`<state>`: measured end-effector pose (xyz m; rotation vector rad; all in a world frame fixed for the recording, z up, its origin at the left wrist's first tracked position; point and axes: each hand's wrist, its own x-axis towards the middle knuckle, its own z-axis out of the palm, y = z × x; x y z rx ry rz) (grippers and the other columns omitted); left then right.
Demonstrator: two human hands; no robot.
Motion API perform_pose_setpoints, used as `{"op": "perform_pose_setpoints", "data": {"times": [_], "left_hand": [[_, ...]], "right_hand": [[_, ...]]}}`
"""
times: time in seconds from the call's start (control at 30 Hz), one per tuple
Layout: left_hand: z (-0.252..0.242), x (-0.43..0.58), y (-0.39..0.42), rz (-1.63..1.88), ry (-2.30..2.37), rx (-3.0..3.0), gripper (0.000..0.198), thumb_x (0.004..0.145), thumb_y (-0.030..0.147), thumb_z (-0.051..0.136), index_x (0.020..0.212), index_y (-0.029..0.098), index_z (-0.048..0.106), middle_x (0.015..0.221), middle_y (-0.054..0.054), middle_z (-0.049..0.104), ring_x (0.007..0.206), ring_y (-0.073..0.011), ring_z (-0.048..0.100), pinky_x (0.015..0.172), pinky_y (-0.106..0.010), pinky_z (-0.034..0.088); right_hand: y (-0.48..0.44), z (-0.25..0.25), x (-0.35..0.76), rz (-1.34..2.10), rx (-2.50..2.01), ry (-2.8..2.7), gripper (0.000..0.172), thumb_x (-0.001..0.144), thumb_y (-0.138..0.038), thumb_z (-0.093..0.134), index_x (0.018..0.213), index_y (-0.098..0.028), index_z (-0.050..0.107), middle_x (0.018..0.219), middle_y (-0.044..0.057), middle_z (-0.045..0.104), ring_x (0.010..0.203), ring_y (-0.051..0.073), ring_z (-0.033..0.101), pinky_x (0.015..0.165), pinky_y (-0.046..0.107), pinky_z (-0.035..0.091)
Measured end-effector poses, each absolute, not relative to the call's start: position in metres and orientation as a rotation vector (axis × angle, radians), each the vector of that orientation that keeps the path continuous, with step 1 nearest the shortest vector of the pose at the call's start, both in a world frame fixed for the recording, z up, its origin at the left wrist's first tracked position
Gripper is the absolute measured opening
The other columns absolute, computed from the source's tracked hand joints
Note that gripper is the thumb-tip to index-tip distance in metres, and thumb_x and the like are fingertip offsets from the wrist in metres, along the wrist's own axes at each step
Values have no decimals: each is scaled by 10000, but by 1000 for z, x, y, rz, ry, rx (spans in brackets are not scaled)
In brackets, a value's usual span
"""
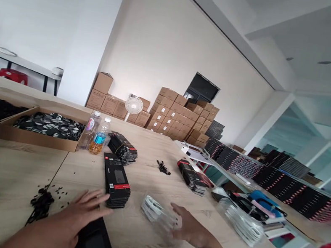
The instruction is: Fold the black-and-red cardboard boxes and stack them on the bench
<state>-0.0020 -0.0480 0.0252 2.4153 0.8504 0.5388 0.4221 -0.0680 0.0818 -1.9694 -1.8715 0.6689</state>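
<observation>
My left hand (79, 215) lies open and low over the pale wood table (150, 155), palm down, holding nothing. Its fingertips (104, 198) reach just beside a stack of black boxes (115, 185), and I cannot tell whether they touch it. Under that wrist lies a single black box (95, 242) with a dark window.

My right hand (190, 226) is open too, fingers spread and gripping nothing, at the edge of a plastic bag (153, 209) of coiled white cable. That bag lies to the right of the stack, between my two hands.

Left of my left hand sits a loose pile of small black parts (42, 202). Farther ahead are a cardboard tray (37, 140) of round black-and-white pieces and two plastic bottles (95, 133), then a smaller stack of boxes (122, 148). To the right, a second bag of cable (244, 223) lies near the table's edge, before long rows of black boxes (282, 185) on a shelf. Brown cartons (173, 114) stand against the far wall.
</observation>
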Motion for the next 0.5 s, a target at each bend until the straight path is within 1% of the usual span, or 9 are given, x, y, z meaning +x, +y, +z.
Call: {"op": "perform_pose_setpoints", "data": {"times": [0.03, 0.1, 0.17, 0.23, 0.3, 0.37, 0.43, 0.5], "left_hand": [[28, 0, -51, 457, 810, 2443, 968, 554, -7, 484, 1429, 400, 418, 1575, 10, 343, 1463, -304, 239, 1185, -574, 143], [32, 5, -54, 389, 799, 2473, 958, 523, 14, 526, 1413, 361, 459, 1495, -44, 455, 1415, -338, 319, 1168, -584, 168], [34, 9, -55, 398, 828, 2475, 893, 511, 36, 557, 1351, 339, 531, 1393, -67, 535, 1335, -339, 411, 1140, -542, 250], [34, 11, -52, 471, 889, 2451, 819, 523, 52, 565, 1289, 340, 571, 1326, -62, 558, 1265, -316, 462, 1087, -469, 339], [34, 9, -47, 582, 1002, 2414, 786, 548, 58, 554, 1282, 337, 558, 1311, -57, 550, 1237, -293, 477, 1034, -406, 386], [34, 5, -41, 691, 1140, 2382, 771, 576, 62, 537, 1302, 318, 524, 1318, -60, 538, 1229, -273, 483, 996, -369, 407], [36, 2, -38, 756, 1260, 2361, 731, 610, 76, 525, 1306, 299, 504, 1316, -63, 540, 1224, -258, 490, 959, -350, 426], [37, 1, -36, 765, 1349, 2342, 691, 634, 97, 526, 1297, 290, 497, 1319, -63, 547, 1228, -255, 493, 925, -346, 443]], "right_hand": [[-70, 78, 426, 694, -1953, -1851, 871, 514, -436, 831, 1319, -201, 594, 1317, 186, 596, 1225, 367, 533, 1004, 474, 424], [-75, 72, 428, 694, -1884, -1793, 747, 555, -431, 796, 1241, -175, 648, 1201, 173, 651, 1132, 343, 586, 953, 451, 460], [-78, 72, 425, 639, -1835, -1730, 695, 559, -433, 791, 1187, -160, 670, 1146, 163, 662, 1091, 330, 593, 940, 445, 469], [-80, 75, 421, 547, -1799, -1672, 685, 564, -448, 792, 1175, -164, 662, 1129, 150, 656, 1086, 319, 586, 945, 441, 470], [-83, 83, 416, 446, -1748, -1636, 675, 602, -473, 776, 1195, -182, 637, 1166, 140, 637, 1106, 307, 573, 963, 439, 462], [-87, 91, 410, 379, -1685, -1636, 653, 649, -480, 759, 1222, -204, 613, 1244, 135, 606, 1138, 300, 559, 987, 440, 447], [-92, 100, 399, 363, -1633, -1691, 642, 671, -465, 761, 1244, -225, 600, 1301, 129, 579, 1165, 300, 547, 1004, 442, 435], [-97, 108, 386, 368, -1599, -1773, 649, 667, -438, 778, 1261, -250, 597, 1299, 119, 577, 1172, 303, 543, 1008, 446, 435]]}}
